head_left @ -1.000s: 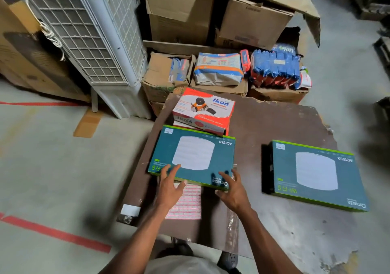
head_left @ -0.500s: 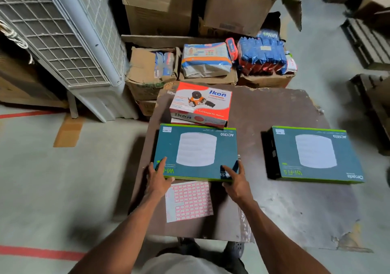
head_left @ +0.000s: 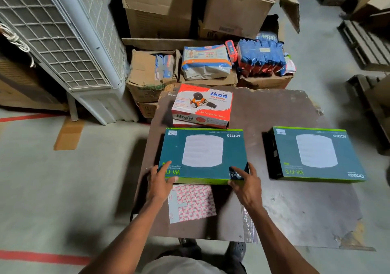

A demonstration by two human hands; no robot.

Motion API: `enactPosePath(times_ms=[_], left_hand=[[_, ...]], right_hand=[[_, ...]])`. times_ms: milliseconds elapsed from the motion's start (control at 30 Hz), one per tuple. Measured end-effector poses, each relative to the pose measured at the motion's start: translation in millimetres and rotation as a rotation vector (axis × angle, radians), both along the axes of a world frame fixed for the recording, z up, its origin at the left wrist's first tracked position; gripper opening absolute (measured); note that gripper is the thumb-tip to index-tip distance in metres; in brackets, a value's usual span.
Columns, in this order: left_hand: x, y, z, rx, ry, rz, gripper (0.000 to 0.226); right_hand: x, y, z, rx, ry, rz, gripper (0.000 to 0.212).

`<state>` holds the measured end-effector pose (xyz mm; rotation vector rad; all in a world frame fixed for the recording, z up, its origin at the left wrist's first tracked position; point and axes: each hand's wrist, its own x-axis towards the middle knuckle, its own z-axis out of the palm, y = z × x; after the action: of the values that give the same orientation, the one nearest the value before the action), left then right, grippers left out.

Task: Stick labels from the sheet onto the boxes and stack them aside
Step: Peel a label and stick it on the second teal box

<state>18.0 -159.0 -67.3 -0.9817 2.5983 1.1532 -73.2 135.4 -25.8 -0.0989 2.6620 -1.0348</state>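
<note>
Both hands — left hand (head_left: 159, 182), right hand (head_left: 245, 186) — grip the teal box (head_left: 202, 155) by its near edge (long axis crosswise); the label sheet (head_left: 193, 203) lies just behind the left fingers (head_left: 166, 166).

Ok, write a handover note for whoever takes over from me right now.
Left hand and right hand: each grips a near corner of the near box.
Label sheet: flat on the board, just below that box, some labels gone.
Second box: to the right. Both boxes carry a small corner sticker.
Left: stack the near box aside, then label the rest.
</note>
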Motion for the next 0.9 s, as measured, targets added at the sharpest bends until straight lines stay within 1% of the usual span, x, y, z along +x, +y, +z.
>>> enactPosePath(times_ms=[67,167,267,367,467,567,633,667,733,767,867,900], left_hand=[[1,0,11,-0.010,0.005,-0.033,0.062],[0,1,36,0.005,0.029,-0.057,0.060],[-3,2,58,-0.010,0.066,-0.101,0.057],[-5,3,72,0.023,0.071,-0.130,0.051],[-12,3,79,0.089,0.085,-0.148,0.044],[-22,-1,82,0.241,0.138,-0.132,0.030],[-28,-7,82,0.284,0.168,-0.105,0.022],[-30,-12,82,0.280,0.169,-0.093,0.023],[-31,-28,74,0.256,0.150,-0.077,0.045],[-32,-34,72,0.253,0.140,-0.071,0.048],[-35,-42,66,0.176,0.163,-0.087,0.032],[-36,-43,66,0.153,0.180,-0.084,0.032]], right_hand=[[-1,8,12,0.079,0.064,-0.004,0.048],[-1,13,50,0.165,0.123,-0.020,0.038],[-6,17,86,0.209,0.270,-0.039,0.030],[-8,17,114,0.233,0.343,-0.071,0.026],[-10,14,143,0.254,0.454,-0.099,0.019],[-11,5,165,0.199,0.551,-0.129,0.012],[-9,-5,174,0.153,0.603,-0.115,0.013],[-8,-10,177,0.130,0.625,-0.093,0.017],[-5,-23,182,0.093,0.668,-0.020,0.025],[-4,-30,183,0.087,0.689,0.016,0.029],[2,-50,184,0.101,0.739,0.096,0.035],[3,-56,183,0.100,0.750,0.119,0.035]])
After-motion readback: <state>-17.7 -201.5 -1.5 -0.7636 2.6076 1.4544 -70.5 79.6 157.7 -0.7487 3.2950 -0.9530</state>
